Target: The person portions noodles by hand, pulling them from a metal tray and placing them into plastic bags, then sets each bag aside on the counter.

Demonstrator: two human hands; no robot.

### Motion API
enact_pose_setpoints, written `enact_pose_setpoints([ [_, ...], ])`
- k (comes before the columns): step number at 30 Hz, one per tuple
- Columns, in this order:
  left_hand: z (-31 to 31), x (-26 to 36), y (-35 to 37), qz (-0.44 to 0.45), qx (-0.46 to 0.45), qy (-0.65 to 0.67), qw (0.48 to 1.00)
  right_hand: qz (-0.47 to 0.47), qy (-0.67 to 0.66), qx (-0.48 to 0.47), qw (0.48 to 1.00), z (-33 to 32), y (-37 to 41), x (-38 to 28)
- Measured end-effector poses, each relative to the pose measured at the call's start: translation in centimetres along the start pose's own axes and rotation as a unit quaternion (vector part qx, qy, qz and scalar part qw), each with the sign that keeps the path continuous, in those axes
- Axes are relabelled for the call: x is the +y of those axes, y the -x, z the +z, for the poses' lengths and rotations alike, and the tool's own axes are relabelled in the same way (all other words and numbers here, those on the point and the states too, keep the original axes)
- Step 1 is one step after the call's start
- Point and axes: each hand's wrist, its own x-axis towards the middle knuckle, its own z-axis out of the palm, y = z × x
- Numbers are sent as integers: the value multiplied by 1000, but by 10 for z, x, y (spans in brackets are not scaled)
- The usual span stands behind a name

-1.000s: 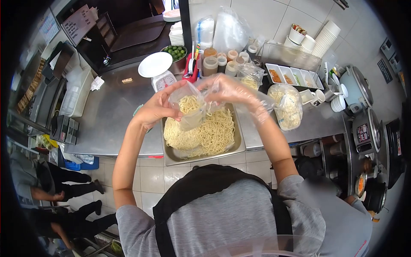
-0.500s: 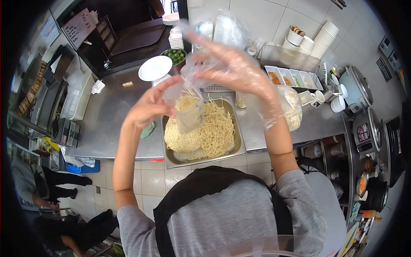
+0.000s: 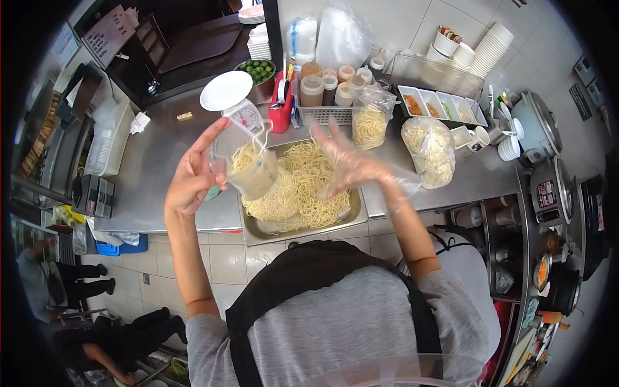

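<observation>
Left hand (image 3: 190, 180): bare, thumb and fingers pinching the side of a clear plastic bag (image 3: 255, 179), other fingers raised. Bag: part filled with noodles, a few strands rising from its mouth, hanging over the left part of the steel tray (image 3: 258, 238); held high on its side, presumably so that the mouth is open and the weight hangs below.

Right hand (image 3: 354, 164): in a clear plastic glove, fingers spread, nothing seen in its grip, above the right part of the tray. Glove probably worn for touching food.

Loose noodles (image 3: 319, 203): heaped in the tray, beneath both hands, likely placed there for short reach.

Beyond the left hand: dial scale (image 3: 245, 119) bearing a white plate (image 3: 225, 90); metal bowl of green citrus fruits (image 3: 258, 69).

Beyond the right hand: basket (image 3: 325, 116) of sauce bottles; upright bag of noodles (image 3: 370, 126). Rightward of it: larger noodle bag (image 3: 431, 155), compartmented topping tray (image 3: 445, 109), rice cooker (image 3: 538, 126).

Surface: stainless-steel counter (image 3: 148, 193), reflective.

Room: kitchen, pale tiled floor (image 3: 225, 261); two people in the background far left of the grip, one in grey beside the right elbow.
</observation>
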Motion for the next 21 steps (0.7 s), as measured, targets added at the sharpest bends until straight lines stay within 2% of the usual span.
enact_pose_setpoints([
  [1,-3,-8,1,-2,12,-7,1000,79,51,-33,995,21,2,2],
  [4,-4,-26,4,-17,47,-10,999,130,100,24,986,85,4,16],
  [7,-2,-29,7,-27,91,-43,995,103,177,45,978,120,10,22],
  [10,5,-25,9,-32,136,-88,986,98,24,0,995,92,12,11],
  [13,3,-23,4,-13,132,-68,989,303,41,-35,951,35,-15,-40],
  [16,11,-15,-1,9,65,-25,998,206,184,-7,961,55,-40,-7],
  [17,18,-13,-2,14,34,-11,999,205,177,-18,963,64,-41,0],
  [19,27,-9,-2,23,36,-21,999,200,164,-39,965,77,-43,7],
  [21,24,-11,-3,25,52,-13,998,42,85,69,993,94,-27,49],
])
